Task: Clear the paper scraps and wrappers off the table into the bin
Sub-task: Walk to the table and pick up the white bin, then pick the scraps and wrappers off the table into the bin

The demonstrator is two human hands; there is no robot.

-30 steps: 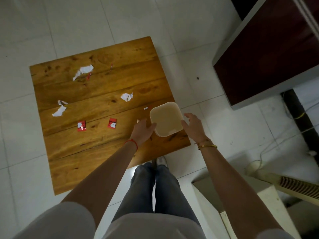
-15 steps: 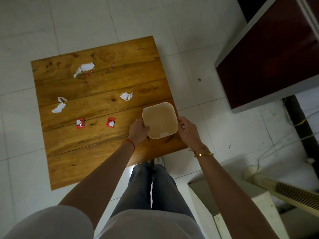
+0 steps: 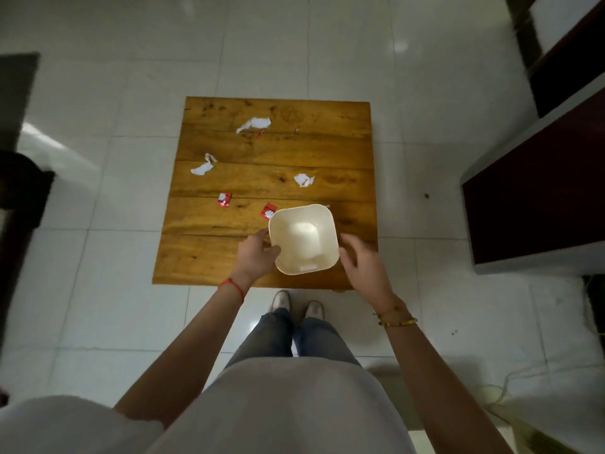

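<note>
Fingers of my left hand (image 3: pixel 257 257) curl against the near-left wall of the cream bin (image 3: pixel 302 239), the thumb touching its rim, so this hand grips the bin. Both forearms reach forward and down from the bottom of the view toward the near edge of the wooden table (image 3: pixel 271 149). On my right hand (image 3: pixel 361 262) the fingers are loosely spread and slightly bent, lying just beside the bin's right wall; I cannot tell whether they touch it. A red string (image 3: pixel 234 286) circles the left wrist, and gold bangles (image 3: pixel 397 319) circle the right.

Seen from above, the bin is square with rounded corners and looks empty inside. It sits over the near-right part of the table. Just beside its far-left corner lies a red wrapper (image 3: pixel 267 211), and a second red wrapper (image 3: pixel 225 200) lies further left. White paper scraps are scattered beyond: one near the far edge (image 3: pixel 255 124), one at the left (image 3: pixel 203 166), one in the middle (image 3: pixel 303 180). Two tiny red bits (image 3: pixel 294 132) lie near the far scrap. My feet stand on the white tiled floor (image 3: pixel 98 257) just short of the table.
</note>
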